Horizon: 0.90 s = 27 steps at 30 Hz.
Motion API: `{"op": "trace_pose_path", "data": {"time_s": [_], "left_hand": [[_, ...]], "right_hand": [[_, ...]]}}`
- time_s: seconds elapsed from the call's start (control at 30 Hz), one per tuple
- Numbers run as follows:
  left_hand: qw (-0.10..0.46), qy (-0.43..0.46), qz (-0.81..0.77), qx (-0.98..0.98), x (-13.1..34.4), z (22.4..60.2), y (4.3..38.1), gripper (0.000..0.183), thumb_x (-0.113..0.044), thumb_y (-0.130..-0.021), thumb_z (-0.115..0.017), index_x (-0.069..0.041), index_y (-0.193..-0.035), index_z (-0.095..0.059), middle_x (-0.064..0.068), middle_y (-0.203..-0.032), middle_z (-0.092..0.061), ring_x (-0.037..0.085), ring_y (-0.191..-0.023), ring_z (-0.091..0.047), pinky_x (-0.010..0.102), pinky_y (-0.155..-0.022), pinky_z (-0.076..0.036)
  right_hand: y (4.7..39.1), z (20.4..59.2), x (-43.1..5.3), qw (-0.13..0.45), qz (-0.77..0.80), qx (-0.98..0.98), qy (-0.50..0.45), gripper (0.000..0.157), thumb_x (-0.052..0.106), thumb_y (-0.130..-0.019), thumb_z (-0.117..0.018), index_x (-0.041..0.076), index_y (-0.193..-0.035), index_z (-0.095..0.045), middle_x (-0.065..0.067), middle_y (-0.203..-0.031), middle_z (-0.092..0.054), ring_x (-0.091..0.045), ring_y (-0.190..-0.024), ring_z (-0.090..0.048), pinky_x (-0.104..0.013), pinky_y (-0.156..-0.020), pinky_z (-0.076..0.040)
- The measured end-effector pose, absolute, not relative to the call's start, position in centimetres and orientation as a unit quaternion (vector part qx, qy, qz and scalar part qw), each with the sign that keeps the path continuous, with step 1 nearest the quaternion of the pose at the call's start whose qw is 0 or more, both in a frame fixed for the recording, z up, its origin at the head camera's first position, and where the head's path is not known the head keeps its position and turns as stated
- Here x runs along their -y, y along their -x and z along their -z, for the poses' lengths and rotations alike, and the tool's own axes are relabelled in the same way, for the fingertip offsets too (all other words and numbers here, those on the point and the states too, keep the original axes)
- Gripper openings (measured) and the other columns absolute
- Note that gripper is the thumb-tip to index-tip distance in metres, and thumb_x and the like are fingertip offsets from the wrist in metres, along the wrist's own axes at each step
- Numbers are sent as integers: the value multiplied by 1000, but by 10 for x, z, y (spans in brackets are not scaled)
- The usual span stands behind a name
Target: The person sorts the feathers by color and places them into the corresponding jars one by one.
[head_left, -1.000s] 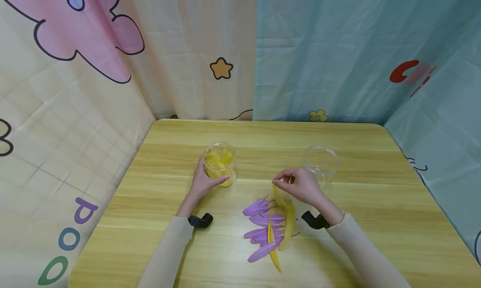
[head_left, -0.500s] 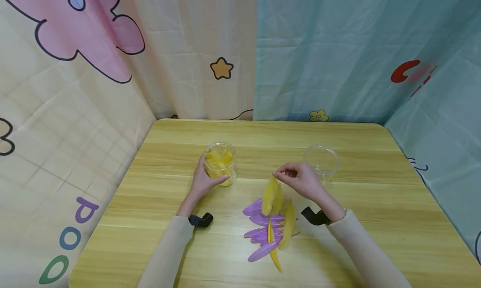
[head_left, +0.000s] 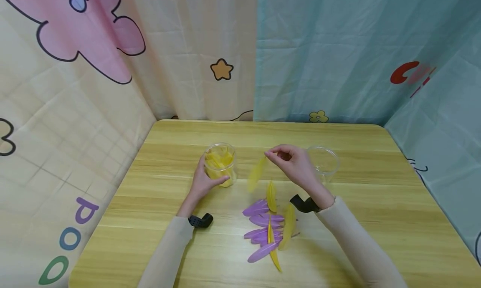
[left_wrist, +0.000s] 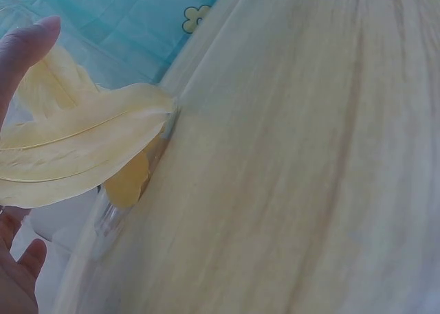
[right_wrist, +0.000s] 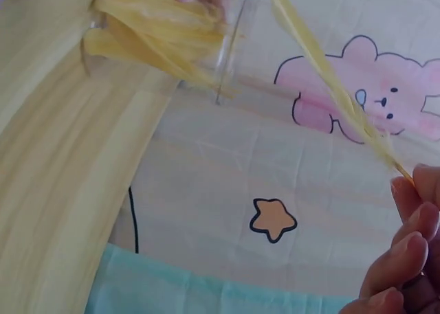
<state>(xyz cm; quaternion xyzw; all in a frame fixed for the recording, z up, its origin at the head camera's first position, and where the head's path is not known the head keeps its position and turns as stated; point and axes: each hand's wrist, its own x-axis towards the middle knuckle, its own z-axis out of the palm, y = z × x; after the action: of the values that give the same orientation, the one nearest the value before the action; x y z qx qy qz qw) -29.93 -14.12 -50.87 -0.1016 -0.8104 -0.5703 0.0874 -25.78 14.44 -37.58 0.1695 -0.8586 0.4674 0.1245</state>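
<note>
The table (head_left: pixel 131 204) bears two clear jars. The left jar (head_left: pixel 234 174) is filled with a yellow bunch (head_left: pixel 218 157) of feathers; the right jar (head_left: pixel 328 172) stands well apart, partly behind my right hand (head_left: pixel 294 166). Nearer me lie purple feathers (head_left: pixel 258 221), with three yellow feathers (head_left: pixel 288 229) across and beside them. My left hand (head_left: pixel 204 180) is wrapped round the left jar, thumb at its near side. My right fingertips are together, pinching one held feather (head_left: pixel 257 175) by its quill (right_wrist: pixel 405 174); it hangs between that hand and the left jar.
</note>
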Motion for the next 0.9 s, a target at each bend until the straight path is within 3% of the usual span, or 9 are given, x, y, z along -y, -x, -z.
{"op": "trace_pose_path", "data": {"time_s": [0.3,0.47,0.63,0.9], "left_hand": [[92,104,565,813,142,509,298,109,-40,-60,-86,-22,-146,-21,8,-138,-40,28,-125,-39,50,-107,-25],[89,103,573,808,141,509,297,108,-36,-60,-86,-21,-145,-21,7,-136,-42,27,-123,-41,50,-106,-26],[86,94,574,809,140,509,298,110,-35,-59,-87,-22,-146,-20,6,-137,-41,25,-124,-40,48,-107,-26],[92,106,571,809,140,509,298,110,-33,-60,-87,-21,-146,-20,8,-139,-39,27,-126,-39,49,-108,-24]], "right_hand": [[285,350,-99,303,-493,775,-255,14,23,-83,-69,11,-88,-74,1,-58,-50,-10,-51,-39,-22,-47,-32],[299,352,-78,341,-412,794,-289,14,26,-83,-69,14,-86,-74,4,-63,-58,-4,-52,-44,-20,-47,-36],[306,361,-69,274,-347,848,-293,21,36,-86,-64,19,-91,-75,7,-68,-62,-4,-54,-48,-21,-46,-37],[312,373,-96,83,-280,928,-231,24,36,-89,-59,18,-98,-72,5,-73,-62,-12,-57,-51,-27,-49,-39]]}}
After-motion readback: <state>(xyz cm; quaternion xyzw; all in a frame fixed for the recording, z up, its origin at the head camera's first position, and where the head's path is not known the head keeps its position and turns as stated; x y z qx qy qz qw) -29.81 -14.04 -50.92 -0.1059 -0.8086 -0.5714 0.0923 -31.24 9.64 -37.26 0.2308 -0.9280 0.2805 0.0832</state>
